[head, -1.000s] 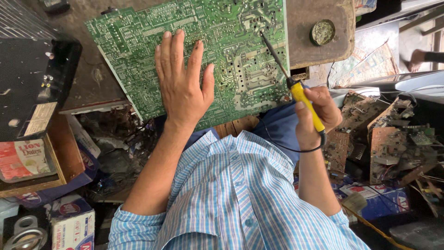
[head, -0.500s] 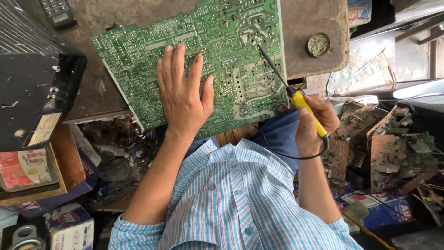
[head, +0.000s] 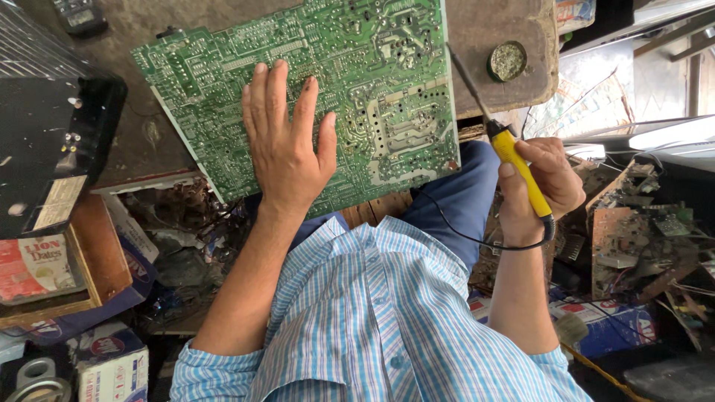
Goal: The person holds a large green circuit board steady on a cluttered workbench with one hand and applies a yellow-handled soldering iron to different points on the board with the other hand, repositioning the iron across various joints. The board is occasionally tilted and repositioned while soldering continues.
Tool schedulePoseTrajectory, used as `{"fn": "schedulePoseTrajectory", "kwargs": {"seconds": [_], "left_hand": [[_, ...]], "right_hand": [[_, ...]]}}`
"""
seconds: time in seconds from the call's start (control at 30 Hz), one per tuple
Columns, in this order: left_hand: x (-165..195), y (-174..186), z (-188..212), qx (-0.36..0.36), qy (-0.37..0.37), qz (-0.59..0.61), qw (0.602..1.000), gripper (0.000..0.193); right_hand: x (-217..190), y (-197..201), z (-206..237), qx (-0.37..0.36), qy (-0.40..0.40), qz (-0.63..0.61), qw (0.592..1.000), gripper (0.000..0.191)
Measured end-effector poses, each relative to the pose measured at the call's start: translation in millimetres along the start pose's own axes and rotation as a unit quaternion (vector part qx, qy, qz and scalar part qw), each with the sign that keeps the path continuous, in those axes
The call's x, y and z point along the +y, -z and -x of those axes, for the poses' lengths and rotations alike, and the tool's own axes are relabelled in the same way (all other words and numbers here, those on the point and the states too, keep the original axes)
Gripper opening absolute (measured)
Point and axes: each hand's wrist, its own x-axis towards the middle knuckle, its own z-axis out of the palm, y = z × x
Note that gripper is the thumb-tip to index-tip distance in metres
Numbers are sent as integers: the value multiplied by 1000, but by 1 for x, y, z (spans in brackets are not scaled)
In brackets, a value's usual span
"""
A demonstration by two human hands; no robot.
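Observation:
A large green circuit board (head: 372,89) lies solder side up on a worn wooden bench (head: 484,30), its near edge hanging over my lap. My left hand (head: 287,145) rests flat on the board with the fingers spread, pressing it down. My right hand (head: 547,186) grips a yellow-handled soldering iron (head: 514,156) like a pen. Its dark metal tip points up and to the left, reaching the board's right edge. A black cord runs from the handle down across my blue trousers.
A small round tin (head: 508,61) sits on the bench right of the board. A black device (head: 52,149) stands at the left, with cardboard boxes (head: 45,268) below it. Scrap circuit boards (head: 633,246) are piled at the right. A dark handheld device (head: 78,15) lies top left.
The iron's tip has drawn back to the right, from over the board's upper right part to its edge. My left hand stays flat on the board.

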Motion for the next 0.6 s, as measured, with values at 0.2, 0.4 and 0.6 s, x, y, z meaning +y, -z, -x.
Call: {"fn": "schedulePoseTrajectory", "kwargs": {"seconds": [0.2,0.4,0.6], "left_hand": [[-3,-7,0,8,-5,-10,1000,43],[-3,-5,0,2,-3,-4,1000,44],[-1,-4,-1,2,-1,-3,1000,44]], "right_hand": [[-5,-11,-3,12,-56,-62,996,20],[-15,-10,-14,-42,27,75,996,21],[-19,-10,-22,-64,37,95,993,23]]}}
